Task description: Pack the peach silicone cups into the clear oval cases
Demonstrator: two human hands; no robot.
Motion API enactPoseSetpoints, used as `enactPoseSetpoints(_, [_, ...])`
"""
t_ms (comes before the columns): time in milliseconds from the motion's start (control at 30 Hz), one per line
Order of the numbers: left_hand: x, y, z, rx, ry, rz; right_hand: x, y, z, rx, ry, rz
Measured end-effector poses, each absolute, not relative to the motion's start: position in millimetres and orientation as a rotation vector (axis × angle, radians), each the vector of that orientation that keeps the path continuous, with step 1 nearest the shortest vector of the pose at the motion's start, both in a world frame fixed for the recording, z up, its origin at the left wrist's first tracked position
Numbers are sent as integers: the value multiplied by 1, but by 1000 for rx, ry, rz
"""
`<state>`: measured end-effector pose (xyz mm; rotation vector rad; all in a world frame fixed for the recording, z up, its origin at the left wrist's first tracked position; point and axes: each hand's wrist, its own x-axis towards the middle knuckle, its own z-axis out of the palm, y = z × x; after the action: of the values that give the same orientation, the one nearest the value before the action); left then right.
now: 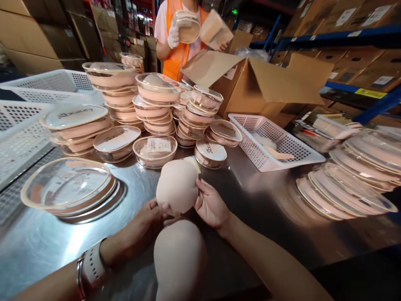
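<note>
A pale beige moulded bra cup (177,186) is gripped between my two hands above the steel table. My left hand (152,215) pinches its lower left edge, thumb on the front. On the other side, the thumb and fingers of my right hand (211,204) close on its right edge. Just below, a second beige bra cup (180,255) shows close to me; whether it joins the first cannot be told. A small pale yellow piece (193,163) peeks out behind the upper cup. Ahead stands a clear oval case (155,152) with a label inside.
Stacked clear cases (153,94) line the back, with more cases (347,192) at right and oval cases (72,188) at left. A white basket (275,161) holds a few pieces. Behind are an open carton (244,85) and a co-worker in an orange vest (173,69) holding cases.
</note>
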<state>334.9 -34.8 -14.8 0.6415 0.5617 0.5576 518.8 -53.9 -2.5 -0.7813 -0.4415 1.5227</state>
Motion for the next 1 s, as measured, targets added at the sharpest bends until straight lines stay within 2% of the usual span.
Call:
enactPoseSetpoints(167, [336,-37,-7,578,603,642,512,-63,-5,-870,-696,1656])
enactPoseSetpoints(300, [335,-35,-8,606,717,716,510,-71,-6,-1040,-1200,1786])
enactPoseSetpoints(533, [330,-31,-5,528,691,769,512,-74,-4,-1302,-1667,1346])
enactPoseSetpoints(667, [322,-20,-1,476,679,833,515,-76,-4,-1303,-2012,1325])
enactPoseSetpoints(900, [318,-12,5,618,608,911,517,-68,-12,-1426,-1973,1332])
enactPoseSetpoints(1000, [318,-12,7,599,645,937,515,-66,-14,-1362,-1830,1438])
